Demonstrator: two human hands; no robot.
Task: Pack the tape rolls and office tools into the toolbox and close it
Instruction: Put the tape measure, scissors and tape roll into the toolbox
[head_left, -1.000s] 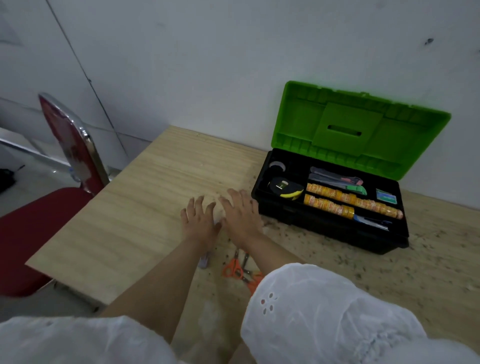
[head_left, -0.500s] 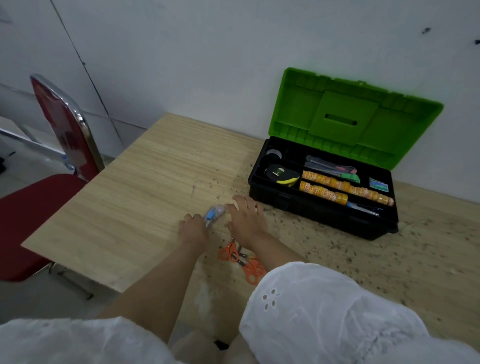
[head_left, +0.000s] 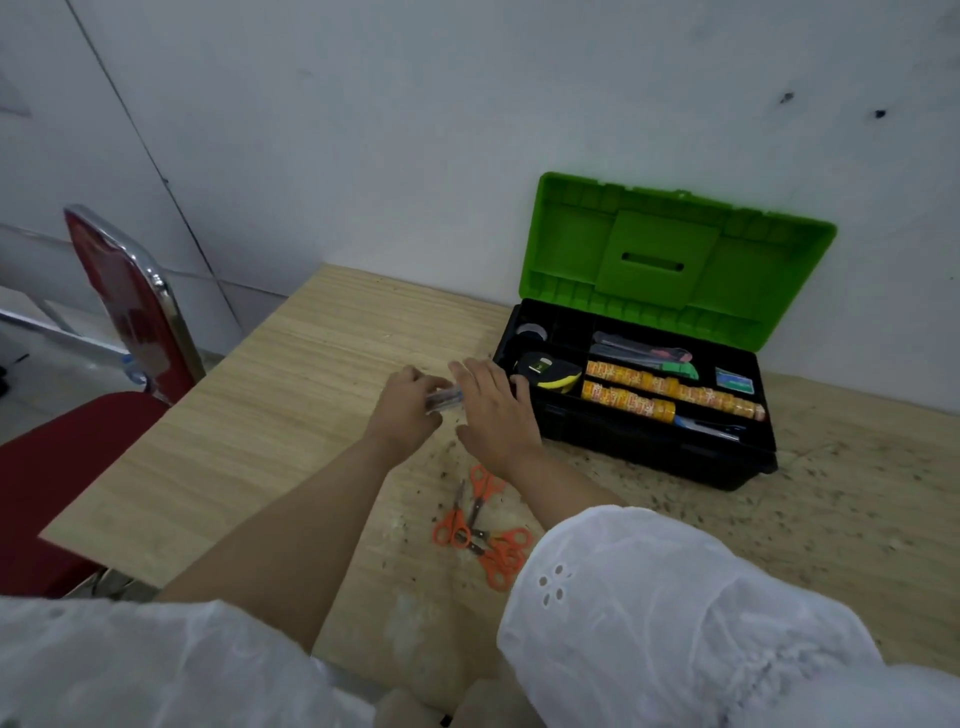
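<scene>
Head view: left hand (head_left: 408, 415), fingers (head_left: 415, 375) curled round the clear tool (head_left: 442, 401), has moved nearer the toolbox (head_left: 639, 447) (right hand (head_left: 496, 415) flat).

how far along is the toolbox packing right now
Partly done. Already in the open toolbox: two rows of orange tape rolls, a tape measure and cutters. In hand: the left hand grips a small clear tool, with the right hand at its other end. Left: the orange scissors lie on the table, and the green lid stands open.
</scene>
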